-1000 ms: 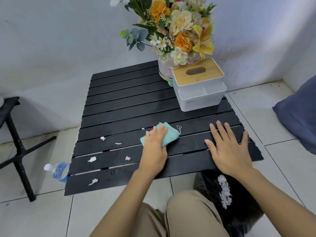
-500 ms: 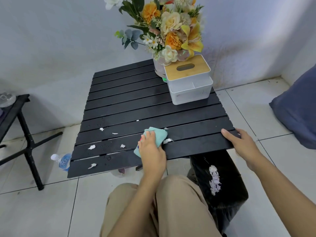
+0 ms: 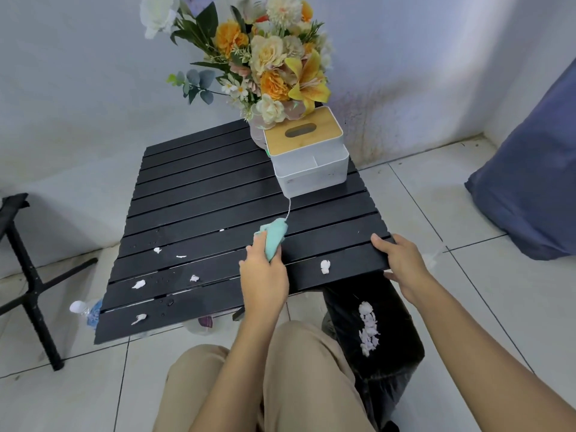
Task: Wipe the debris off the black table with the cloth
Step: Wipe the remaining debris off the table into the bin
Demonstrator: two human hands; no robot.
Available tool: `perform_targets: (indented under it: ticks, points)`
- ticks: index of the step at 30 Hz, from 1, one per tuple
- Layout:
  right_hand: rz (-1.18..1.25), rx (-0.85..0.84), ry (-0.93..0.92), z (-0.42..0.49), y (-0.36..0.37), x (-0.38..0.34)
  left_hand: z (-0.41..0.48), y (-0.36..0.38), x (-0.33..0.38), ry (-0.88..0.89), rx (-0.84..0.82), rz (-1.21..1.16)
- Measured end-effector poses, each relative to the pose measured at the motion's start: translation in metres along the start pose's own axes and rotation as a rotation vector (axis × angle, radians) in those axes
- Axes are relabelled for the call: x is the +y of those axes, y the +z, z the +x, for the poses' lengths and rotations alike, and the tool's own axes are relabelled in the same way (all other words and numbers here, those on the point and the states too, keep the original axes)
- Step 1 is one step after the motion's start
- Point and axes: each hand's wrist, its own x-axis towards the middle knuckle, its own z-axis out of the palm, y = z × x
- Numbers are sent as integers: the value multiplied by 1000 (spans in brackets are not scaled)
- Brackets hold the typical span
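Gripping cloth (image 3: 274, 240) in left hand (image 3: 263, 275), right hand (image 3: 402, 260) clasping black table (image 3: 202, 198) edge

left hand (image 3: 265, 275): forearm extended forward, wrist straight, fingers curled round the cloth (image 3: 275, 240). right hand (image 3: 402, 263): forearm reaching in from the lower right, thumb on top of the table (image 3: 218, 198) edge, fingers wrapped beneath. both forearms bare.

One head-worn wide-angle view only, looking forward and steeply down past the knees (image 3: 308, 347) at frame bottom; close over the black table (image 3: 199, 194) at frame centre, wall (image 3: 78, 88) across the top, floor tiles (image 3: 452, 207) along both side edges
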Motion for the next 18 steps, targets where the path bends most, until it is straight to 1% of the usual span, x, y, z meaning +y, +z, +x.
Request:
perform_targets:
  ticks: [1,2,3,4,7,9,10,11,12,13,14,15,17,18]
  points:
    - [4,8,-4,1,0,1,-1,7,-7,-4,-16,134]
    - [7,13,-6,2,0,1,-5,17,-11,29,-47,273]
    - [10,12,-10,3,0,2,-12,27,-13,96,-73,383]
    - [8,10,-13,3,0,3,-19,36,-13,166,-87,434]
    - [17,12,-33,4,-1,4,-35,56,0,275,-153,402]
    - [14,17,-43,3,0,5,-46,60,11,364,-237,379]
    - [8,25,-51,4,0,5,-49,57,15,386,-306,334]
    - [2,31,-60,4,0,6,-49,50,22,355,-381,257]
    - [-3,37,-73,4,0,6,-46,40,28,286,-440,162]
    - [-8,44,-89,4,0,7,-41,32,31,216,-468,48]
    - [-15,51,-94,4,0,9,-34,25,33,165,-455,-48]
    - [-21,52,-96,4,-1,10,-26,22,33,130,-412,-90]
    - [-34,72,-104,4,0,15,-20,25,32,154,-346,-37]
    - [-53,87,-118,5,0,16,-23,31,31,208,-342,42]
